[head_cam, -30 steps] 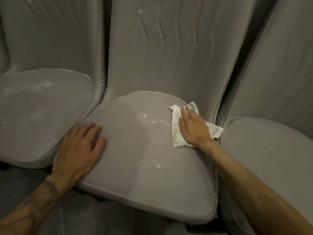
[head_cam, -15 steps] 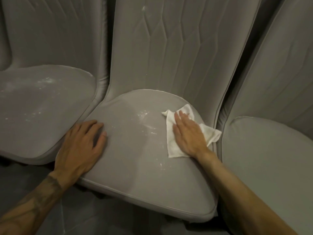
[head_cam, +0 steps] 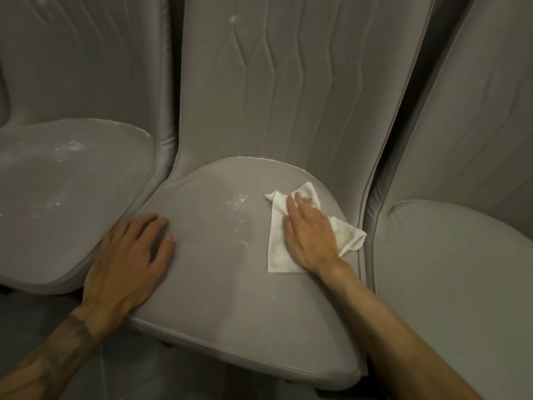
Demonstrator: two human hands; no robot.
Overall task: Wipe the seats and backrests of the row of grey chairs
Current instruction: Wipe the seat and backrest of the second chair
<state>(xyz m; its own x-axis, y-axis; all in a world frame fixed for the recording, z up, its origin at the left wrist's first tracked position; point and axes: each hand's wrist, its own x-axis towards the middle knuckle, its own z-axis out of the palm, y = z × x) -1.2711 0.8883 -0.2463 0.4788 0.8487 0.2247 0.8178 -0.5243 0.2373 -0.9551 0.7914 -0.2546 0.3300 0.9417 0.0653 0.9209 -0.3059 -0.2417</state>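
Cloth (head_cam: pixel 278 246) slides left toward specks (head_cam: pixel 238 200). Your right hand (head_cam: pixel 310 238) presses it flat, grip released; left hand (head_cam: pixel 127 264) likewise, bracing seat (head_cam: pixel 230 284). Risk: light pressure smears dust.

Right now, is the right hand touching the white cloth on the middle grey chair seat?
Touching. The head view shows the right hand pressed flat on the white cloth.

A dark grey floor (head_cam: pixel 31 316) shows at lower left and along the bottom edge. The light is dim and warm.
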